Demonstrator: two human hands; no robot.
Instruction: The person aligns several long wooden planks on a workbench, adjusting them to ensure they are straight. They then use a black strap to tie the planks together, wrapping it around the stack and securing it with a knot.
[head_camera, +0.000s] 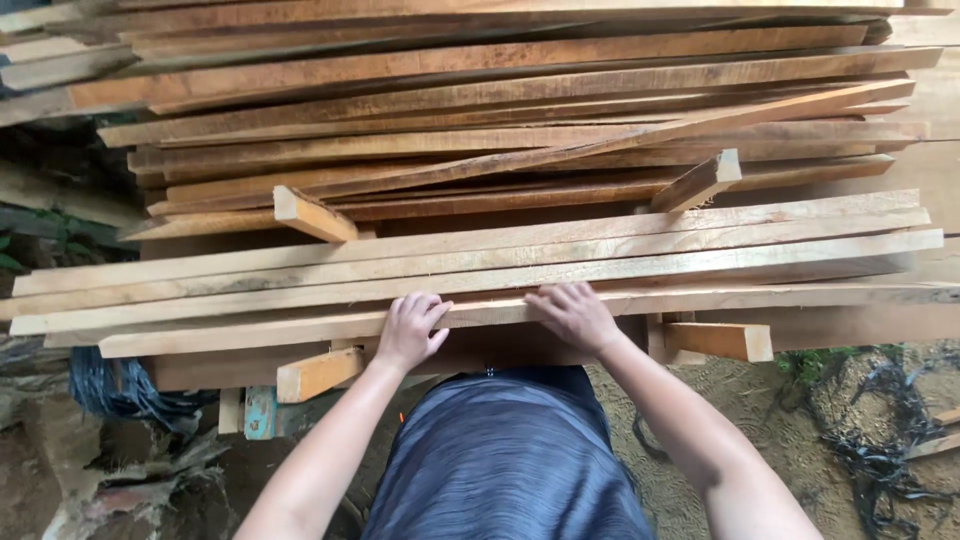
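- Both grips rest on one thing: our left hand curls its fingers over the near edge of the front plank, and our right hand lies flatter, fingers bent over the same edge
- That long pale plank lies nearest our body on a tall stack of sawn boards
- Short cross-blocks sit between layers
- We judge a risk: loose boards could slide or pinch fingers, and rough edges may splinter

A blue coiled hose lies left on sandy ground, black tangled scraps at right.
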